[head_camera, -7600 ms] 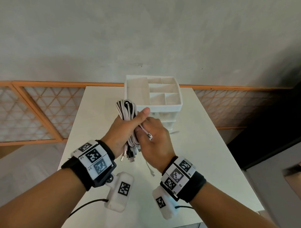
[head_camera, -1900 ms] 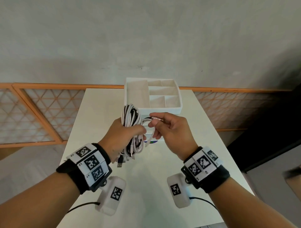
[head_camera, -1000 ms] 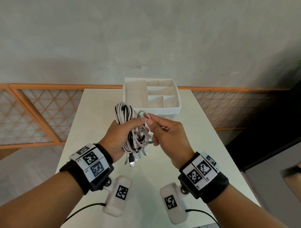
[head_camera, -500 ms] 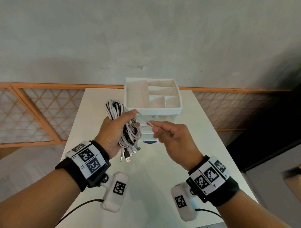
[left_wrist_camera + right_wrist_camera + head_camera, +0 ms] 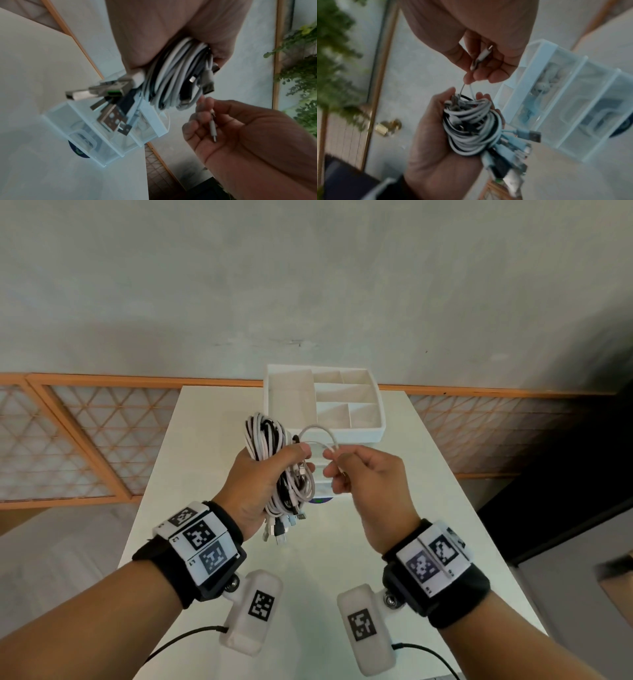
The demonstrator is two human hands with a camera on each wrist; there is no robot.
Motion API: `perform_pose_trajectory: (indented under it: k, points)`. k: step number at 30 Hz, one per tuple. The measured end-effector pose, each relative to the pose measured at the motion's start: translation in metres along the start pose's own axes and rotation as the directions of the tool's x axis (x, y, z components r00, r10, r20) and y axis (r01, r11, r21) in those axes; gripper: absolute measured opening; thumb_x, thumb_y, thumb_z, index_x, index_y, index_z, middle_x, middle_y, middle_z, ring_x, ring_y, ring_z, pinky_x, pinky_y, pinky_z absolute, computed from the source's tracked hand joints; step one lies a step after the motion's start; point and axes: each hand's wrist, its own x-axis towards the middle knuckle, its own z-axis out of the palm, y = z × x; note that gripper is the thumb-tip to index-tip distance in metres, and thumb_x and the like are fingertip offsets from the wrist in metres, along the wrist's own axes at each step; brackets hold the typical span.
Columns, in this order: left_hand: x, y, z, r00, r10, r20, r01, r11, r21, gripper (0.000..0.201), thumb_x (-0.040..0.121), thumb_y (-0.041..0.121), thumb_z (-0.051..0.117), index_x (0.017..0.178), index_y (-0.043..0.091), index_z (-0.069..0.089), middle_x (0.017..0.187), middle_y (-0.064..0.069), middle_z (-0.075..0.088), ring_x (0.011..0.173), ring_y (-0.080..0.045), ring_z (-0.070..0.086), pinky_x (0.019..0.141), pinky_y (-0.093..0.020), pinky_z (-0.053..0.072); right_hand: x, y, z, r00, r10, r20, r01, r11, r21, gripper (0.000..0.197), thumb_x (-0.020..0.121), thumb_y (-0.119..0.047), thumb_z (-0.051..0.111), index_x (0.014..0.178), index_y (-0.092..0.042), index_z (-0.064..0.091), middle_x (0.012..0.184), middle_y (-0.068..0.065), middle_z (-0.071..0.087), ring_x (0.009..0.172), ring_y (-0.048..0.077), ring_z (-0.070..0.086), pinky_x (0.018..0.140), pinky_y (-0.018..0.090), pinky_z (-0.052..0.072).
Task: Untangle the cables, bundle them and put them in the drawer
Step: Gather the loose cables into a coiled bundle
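Head view: the left hand wraps its fingers and thumb round a bundle of white and black cables, held above the middle of the table. The bundle's long axis runs roughly upright, loops at the top toward the far edge, plugs hanging out below the palm toward the near edge. The right hand, just beside it, pinches a thin white cable end between thumb and forefinger; that cable arcs in a small loop back to the bundle. Both forearms reach forward from the near edge, backs of the hands up. Behind the hands stands a white organizer at the far edge.

Left wrist view: the bundle sits tight in the palm, USB plugs fanning out. The right hand's fingers curl loosely, a small connector lying along them.

Right wrist view: thumb and forefinger pinch the thin cable just above the left hand, which clasps the bundle. Clear drawers lie beyond.
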Motion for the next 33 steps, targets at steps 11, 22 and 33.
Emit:
perform_pose_trajectory:
  k: [11, 22, 33]
  points:
    - [0.002, 0.000, 0.002, 0.995, 0.022, 0.098, -0.029, 0.997, 0.074, 0.055, 0.064, 0.029, 0.078, 0.105, -0.007, 0.069, 0.094, -0.023, 0.070, 0.089, -0.035, 0.069, 0.081, -0.045, 0.056, -0.002, -0.014, -0.007, 0.955, 0.189, 0.227, -0.197, 0.980, 0.013, 0.020, 0.093, 0.002, 0.053, 0.078, -0.003, 0.065, 0.045, 0.001, 0.045, 0.042, 0.013, 0.032, 0.045, 0.022, 0.021]
    - [-0.003, -0.003, 0.005, 0.982, 0.021, 0.188, -0.050, 0.987, 0.152, 0.027, 0.065, 0.031, 0.074, 0.085, 0.013, 0.072, 0.087, -0.019, 0.065, 0.084, -0.030, 0.066, 0.089, -0.054, 0.053, 0.004, -0.003, -0.009, 0.975, 0.153, 0.163, -0.175, 0.975, 0.135, 0.010, 0.091, -0.007, 0.067, 0.092, 0.000, 0.075, 0.074, 0.010, 0.061, 0.058, 0.015, 0.046, 0.051, 0.024, 0.036]
    - [-0.001, 0.007, 0.007, 0.957, 0.042, 0.286, -0.067, 0.995, 0.078, 0.027, 0.075, 0.010, 0.068, 0.093, -0.009, 0.062, 0.072, -0.015, 0.054, 0.067, -0.025, 0.055, 0.069, -0.037, 0.049, 0.006, -0.008, -0.001, 0.982, 0.059, 0.182, -0.101, 0.967, 0.235, 0.013, 0.092, 0.001, 0.064, 0.083, 0.006, 0.071, 0.071, 0.018, 0.067, 0.060, 0.024, 0.063, 0.058, 0.028, 0.056]
